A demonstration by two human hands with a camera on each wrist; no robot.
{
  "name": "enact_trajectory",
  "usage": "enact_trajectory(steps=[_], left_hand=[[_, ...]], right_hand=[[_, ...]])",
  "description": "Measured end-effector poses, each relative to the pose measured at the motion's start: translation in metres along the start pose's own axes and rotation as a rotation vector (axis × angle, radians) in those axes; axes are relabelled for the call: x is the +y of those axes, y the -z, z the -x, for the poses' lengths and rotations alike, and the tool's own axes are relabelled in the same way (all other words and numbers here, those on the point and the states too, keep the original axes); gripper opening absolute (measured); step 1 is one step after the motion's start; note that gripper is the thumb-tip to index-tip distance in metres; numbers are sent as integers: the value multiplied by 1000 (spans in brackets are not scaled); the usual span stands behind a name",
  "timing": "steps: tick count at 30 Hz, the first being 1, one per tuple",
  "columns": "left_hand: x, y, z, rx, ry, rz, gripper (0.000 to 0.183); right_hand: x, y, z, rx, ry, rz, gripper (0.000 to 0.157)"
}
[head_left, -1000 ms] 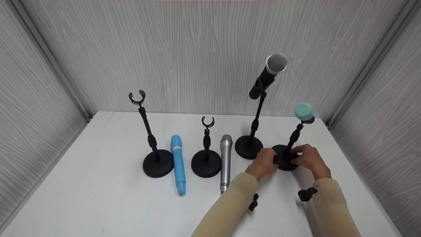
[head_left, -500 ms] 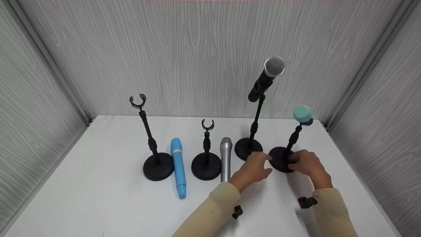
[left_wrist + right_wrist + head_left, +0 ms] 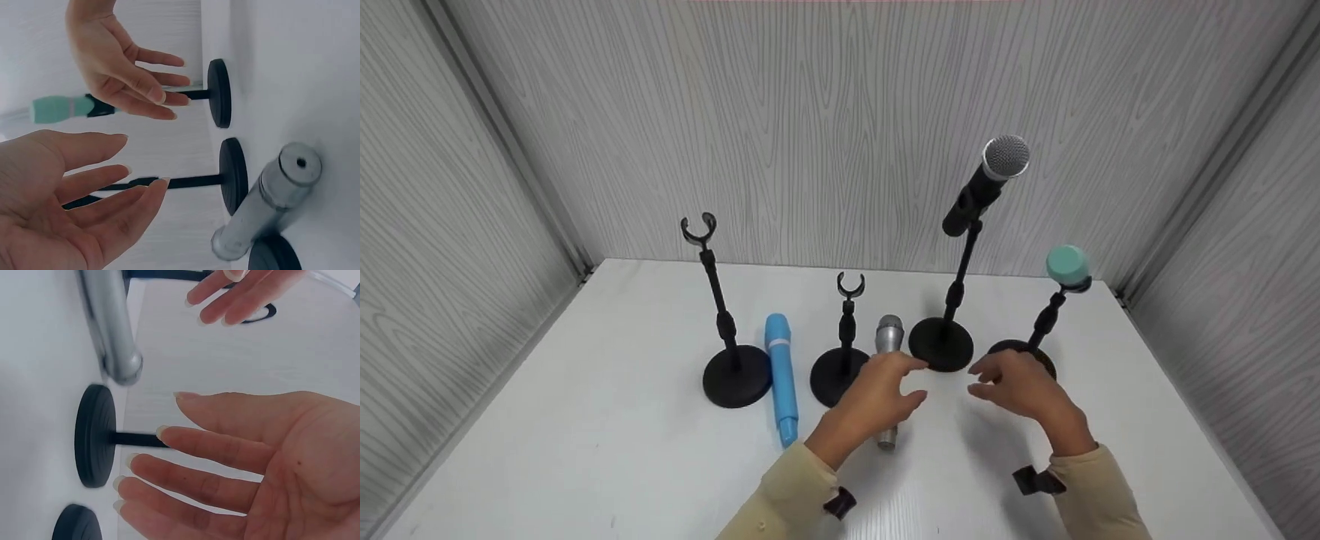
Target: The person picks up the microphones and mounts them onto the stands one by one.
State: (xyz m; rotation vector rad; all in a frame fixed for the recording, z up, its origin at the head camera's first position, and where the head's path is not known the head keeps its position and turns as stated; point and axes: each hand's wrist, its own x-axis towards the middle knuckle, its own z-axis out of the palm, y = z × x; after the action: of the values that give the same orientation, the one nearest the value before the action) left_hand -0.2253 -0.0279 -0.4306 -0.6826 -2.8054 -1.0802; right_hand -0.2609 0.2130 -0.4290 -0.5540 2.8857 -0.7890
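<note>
My left hand [image 3: 874, 401] hovers over the silver microphone [image 3: 889, 334], hiding its middle; its fingers are loosely bent around nothing. In the left wrist view that microphone [image 3: 267, 199] lies on the table, apart from the hand. My right hand [image 3: 1024, 386] is in front of the short stand [image 3: 1046, 322] at the far right, partly covering its round base, and holds nothing. A mint-green microphone [image 3: 1067, 265] sits in that stand's clip. Relaxed, spread fingers [image 3: 197, 478] of the right hand show in the right wrist view.
A black microphone [image 3: 979, 191] with a silver mesh head sits on a tall stand [image 3: 941, 343]. A short stand [image 3: 832, 375] and a taller stand [image 3: 737, 377] have bare clips. Between them lies a blue microphone [image 3: 782, 375]. Grey wood-grain walls [image 3: 780, 135] enclose the white table [image 3: 607, 420].
Both hands have let go of the base of the stand with the mint-green microphone. The left hand has moved left over the silver microphone; the right has drawn back slightly toward the front.
</note>
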Motion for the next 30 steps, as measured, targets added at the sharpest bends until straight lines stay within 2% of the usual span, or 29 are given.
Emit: enact_trajectory(steps=[6,14,22,30], left_hand=[[-18,13,13,50,61,69,38],[-40,25,25,114,78,141,33],[-58,39,34,162,124,107,32],[-77,49,40,177,167,110,31]], right_hand=[[-20,-7,-3,-28,27,-10,25],[-37,-16,-6,-30,83,-57,25],[-40,-24,-4,-24,116,-74,22],[-38,-29,0,-30,95,-75,23]])
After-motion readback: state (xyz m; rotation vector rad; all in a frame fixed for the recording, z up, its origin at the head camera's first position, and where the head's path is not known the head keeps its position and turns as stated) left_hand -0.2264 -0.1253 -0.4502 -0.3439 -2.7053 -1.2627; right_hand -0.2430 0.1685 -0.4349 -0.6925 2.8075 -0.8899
